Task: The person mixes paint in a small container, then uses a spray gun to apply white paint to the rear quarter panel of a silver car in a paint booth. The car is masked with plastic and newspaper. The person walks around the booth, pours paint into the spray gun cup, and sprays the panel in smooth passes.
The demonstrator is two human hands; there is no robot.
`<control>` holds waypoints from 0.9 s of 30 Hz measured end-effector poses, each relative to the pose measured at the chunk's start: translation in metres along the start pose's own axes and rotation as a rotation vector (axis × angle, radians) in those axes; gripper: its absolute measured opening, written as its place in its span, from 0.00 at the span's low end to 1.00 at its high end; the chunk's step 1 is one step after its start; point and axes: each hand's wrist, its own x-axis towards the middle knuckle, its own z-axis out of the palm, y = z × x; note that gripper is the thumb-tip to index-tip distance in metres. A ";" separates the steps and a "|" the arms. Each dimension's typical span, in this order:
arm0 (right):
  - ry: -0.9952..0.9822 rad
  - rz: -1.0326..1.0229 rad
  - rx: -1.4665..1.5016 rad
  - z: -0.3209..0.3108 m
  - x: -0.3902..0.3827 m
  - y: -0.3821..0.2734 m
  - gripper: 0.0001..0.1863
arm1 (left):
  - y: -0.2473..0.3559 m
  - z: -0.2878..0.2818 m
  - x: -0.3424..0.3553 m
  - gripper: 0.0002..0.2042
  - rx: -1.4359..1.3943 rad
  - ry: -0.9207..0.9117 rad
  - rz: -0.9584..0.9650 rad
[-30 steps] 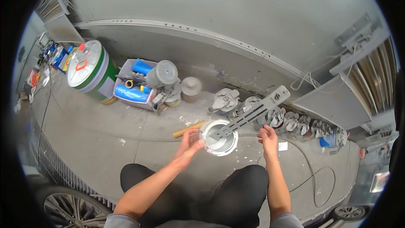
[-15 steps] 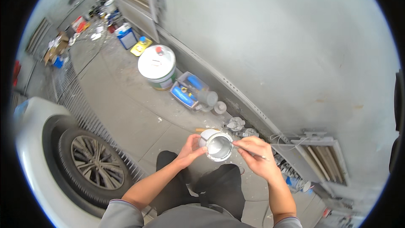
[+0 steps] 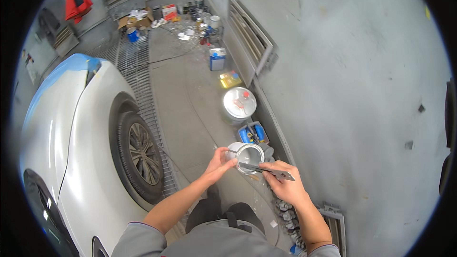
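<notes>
My left hand [image 3: 220, 162] grips the side of a small open round tin can [image 3: 247, 155], held up in front of me. My right hand [image 3: 284, 183] holds a flat grey metal stirring stick [image 3: 266, 171]; its far end reaches over the can's rim. The can's inside looks pale and shiny. My forearms come up from the lower edge, and my grey sleeves and dark trousers show below.
A white car with a blue-masked front and a dark wheel [image 3: 140, 154] stands at my left over a floor grating [image 3: 143, 85]. A large lidded paint bucket [image 3: 238, 104], a blue box of cans [image 3: 252, 134] and more tins [image 3: 285, 212] lie along the grey wall [image 3: 342, 90]. Clutter sits at the far end.
The view has swung left, bringing the car and far end of the booth into sight. The can stays in my left hand; the stick, earlier on the floor, is held over the can.
</notes>
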 end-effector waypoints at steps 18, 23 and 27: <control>-0.211 -0.494 -0.001 0.004 0.243 -0.021 0.19 | 0.110 -0.124 0.053 0.38 -0.080 0.290 0.095; -0.240 -0.591 -0.044 0.021 0.321 -0.019 0.16 | 0.151 -0.154 0.085 0.38 -0.127 0.376 0.108; -0.353 -0.502 -0.080 0.039 0.379 -0.036 0.15 | 0.159 -0.196 0.111 0.39 -0.194 0.473 0.146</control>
